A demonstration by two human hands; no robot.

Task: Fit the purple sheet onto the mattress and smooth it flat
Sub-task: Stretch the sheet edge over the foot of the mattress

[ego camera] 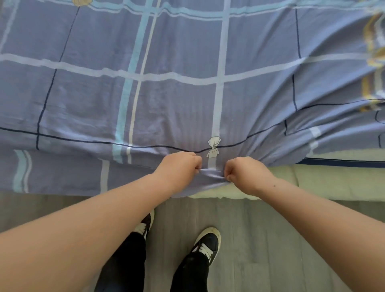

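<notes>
One purple sheet (187,62), pinched by left grip (179,165), right grip (244,173), one mattress (325,181)

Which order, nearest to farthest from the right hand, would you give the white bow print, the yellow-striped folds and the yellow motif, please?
From the right hand, gripping the purple sheet:
1. White bow print, just above and left.
2. Yellow-striped folds, at the far right.
3. Yellow motif, at the top left.

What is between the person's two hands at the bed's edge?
A bunched fold of the purple checked fabric sheet, gripped by the left hand and the right hand. The head view shows it, just below a white bow print.
</notes>
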